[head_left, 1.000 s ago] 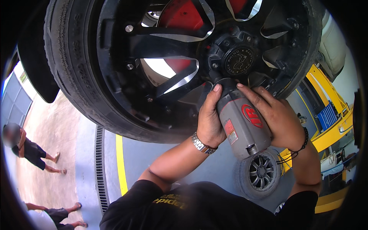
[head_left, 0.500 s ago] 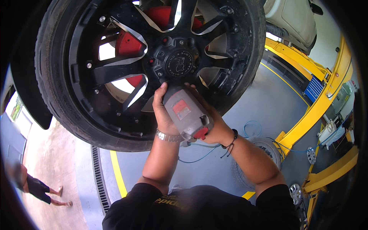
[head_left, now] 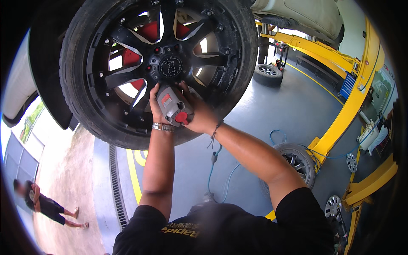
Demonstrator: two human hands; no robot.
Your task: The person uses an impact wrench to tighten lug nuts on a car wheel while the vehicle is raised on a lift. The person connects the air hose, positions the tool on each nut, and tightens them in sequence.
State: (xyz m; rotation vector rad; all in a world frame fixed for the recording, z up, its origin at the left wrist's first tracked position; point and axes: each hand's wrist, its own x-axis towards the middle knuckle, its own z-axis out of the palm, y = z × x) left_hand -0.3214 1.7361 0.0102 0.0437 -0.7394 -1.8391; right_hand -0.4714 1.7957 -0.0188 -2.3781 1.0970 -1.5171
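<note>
A grey and red air impact wrench (head_left: pixel 173 102) is gripped between both my hands, its back end toward me. My left hand (head_left: pixel 157 111) wraps its left side, thumb pointing up. My right hand (head_left: pixel 201 114) closes round the right side and the handle, which is mostly hidden. The tool's nose points at the lug area below the centre cap (head_left: pixel 171 66) of a large black wheel (head_left: pixel 121 79); whether it sits on a nut is hidden. Red brake parts (head_left: pixel 131 59) show between the spokes. A thin blue-green air hose (head_left: pixel 211 176) hangs below my right wrist.
Yellow lift posts and arms (head_left: pixel 338 114) stand at the right, beneath a raised white vehicle (head_left: pixel 314 12). Loose wheels lie on the floor, one at the right (head_left: pixel 299 163) and one farther back (head_left: pixel 268 73). A person (head_left: pixel 44 202) stands at the left, past a drain grate (head_left: pixel 117 187).
The wheel, wrench and both hands now appear farther left and a little higher in view. My arms reach out straighter. More of the right-hand floor and hose shows.
</note>
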